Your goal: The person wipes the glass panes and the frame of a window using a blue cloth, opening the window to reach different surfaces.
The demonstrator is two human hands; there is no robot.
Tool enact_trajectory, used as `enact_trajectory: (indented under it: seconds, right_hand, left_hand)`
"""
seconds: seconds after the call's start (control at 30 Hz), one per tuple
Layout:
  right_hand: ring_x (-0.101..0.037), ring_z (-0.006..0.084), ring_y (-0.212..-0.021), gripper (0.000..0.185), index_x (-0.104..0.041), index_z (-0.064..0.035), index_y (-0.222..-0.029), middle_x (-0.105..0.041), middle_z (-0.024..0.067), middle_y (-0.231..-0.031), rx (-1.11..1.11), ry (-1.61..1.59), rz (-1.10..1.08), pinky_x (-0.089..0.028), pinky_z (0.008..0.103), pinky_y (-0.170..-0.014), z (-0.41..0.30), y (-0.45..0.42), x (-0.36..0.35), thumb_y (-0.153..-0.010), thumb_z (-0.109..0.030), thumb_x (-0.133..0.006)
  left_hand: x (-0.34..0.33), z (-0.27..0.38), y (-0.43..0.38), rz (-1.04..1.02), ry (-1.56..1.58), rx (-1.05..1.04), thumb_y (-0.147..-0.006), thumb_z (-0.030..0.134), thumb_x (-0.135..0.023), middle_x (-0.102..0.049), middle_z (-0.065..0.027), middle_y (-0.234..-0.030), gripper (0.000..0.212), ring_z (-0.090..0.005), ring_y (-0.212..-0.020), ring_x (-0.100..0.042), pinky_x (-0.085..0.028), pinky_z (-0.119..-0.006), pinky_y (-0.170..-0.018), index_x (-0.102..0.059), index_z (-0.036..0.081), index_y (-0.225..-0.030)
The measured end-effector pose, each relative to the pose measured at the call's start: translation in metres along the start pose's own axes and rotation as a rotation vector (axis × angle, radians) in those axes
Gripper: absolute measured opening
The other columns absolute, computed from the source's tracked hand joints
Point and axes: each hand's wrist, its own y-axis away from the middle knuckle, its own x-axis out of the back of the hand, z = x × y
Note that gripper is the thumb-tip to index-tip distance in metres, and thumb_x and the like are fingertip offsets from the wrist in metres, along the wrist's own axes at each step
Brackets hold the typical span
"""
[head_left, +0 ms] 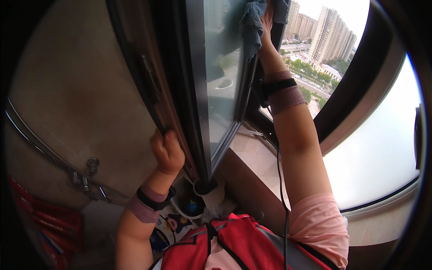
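An opened window sash (pixel 197 84) with a dark frame stands edge-on before me, its glass (pixel 221 77) facing right. My left hand (pixel 167 152) grips the sash frame's near edge, low on its left side. At the top of the view my right hand (pixel 267 22) holds a grey-blue cloth (pixel 253 28) against the upper far part of the glass and frame; its fingers are partly hidden by the cloth and cut off by the picture's edge. Both wrists wear a black strap over a mauve band.
A metal window stay (pixel 251 131) joins the sash to the outer frame above a tiled sill (pixel 249 148). Below the sash stand a white bucket (pixel 216 195) and containers. Pipe valves (pixel 81 179) and a hose are on the left wall, red bags (pixel 54 216) below. High-rise buildings show outside.
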Motion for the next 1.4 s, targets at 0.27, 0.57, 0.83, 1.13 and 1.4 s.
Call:
enact_trajectory:
  seconds: [0.27,0.57,0.83,1.13,1.4]
  right_hand:
    - [-0.025,0.0357,-0.143,0.056,-0.04,-0.005,-0.139,-0.033,0.019,-0.151,-0.13,-0.443,-0.158,-0.019,0.0445,-0.116,-0.11,0.275,0.019,-0.092,-0.031,-0.054]
    - [-0.045,0.0313,-0.128,0.057,-0.037,0.0007,-0.144,-0.045,0.0192,-0.141,-0.858,-0.357,-0.355,-0.034,0.0357,-0.108,-0.152,0.427,0.048,-0.098,-0.032,-0.049]
    - [-0.041,0.0456,-0.13,0.049,-0.036,0.0047,-0.143,-0.037,0.03,-0.146,-0.805,-0.118,-0.808,-0.033,0.0442,-0.11,-0.217,0.387,0.137,-0.096,-0.006,-0.033]
    - [-0.045,0.0487,-0.123,0.063,-0.029,0.0063,-0.144,-0.036,0.0341,-0.142,-0.687,-0.246,-1.05,-0.041,0.047,-0.103,-0.313,0.361,0.25,-0.088,-0.007,-0.053]
    - [-0.037,0.0518,-0.127,0.073,-0.018,0.011,-0.145,-0.03,0.0388,-0.141,-0.667,-0.271,-0.932,-0.033,0.0491,-0.109,-0.284,0.385,0.208,-0.082,-0.004,-0.052]
  left_hand:
    - [0.027,0.001,0.011,-0.052,-0.072,0.116,-0.103,0.046,-0.04,-0.066,-0.0119,-0.104,0.057,-0.0204,-0.092,-0.062,-0.049,-0.031,-0.081,-0.057,-0.006,-0.117]
    - [0.025,0.0,0.008,0.061,-0.109,0.02,-0.101,0.035,-0.044,-0.053,-0.0112,-0.063,0.041,-0.0259,-0.054,-0.053,-0.038,-0.035,-0.051,-0.053,-0.001,-0.082]
    - [0.021,0.003,0.006,0.061,-0.105,0.001,-0.101,0.034,-0.044,-0.057,-0.014,-0.067,0.041,-0.0299,-0.058,-0.057,-0.041,-0.036,-0.053,-0.055,-0.001,-0.083]
    - [0.014,0.0,0.003,0.069,-0.066,-0.017,-0.102,0.029,-0.044,-0.059,-0.0142,-0.07,0.037,-0.0295,-0.06,-0.059,-0.044,-0.036,-0.056,-0.058,-0.003,-0.092]
    - [0.02,0.006,0.006,0.047,-0.073,0.043,-0.102,0.029,-0.044,-0.061,-0.0147,-0.073,0.037,-0.0291,-0.064,-0.06,-0.045,-0.037,-0.059,-0.058,-0.004,-0.095]
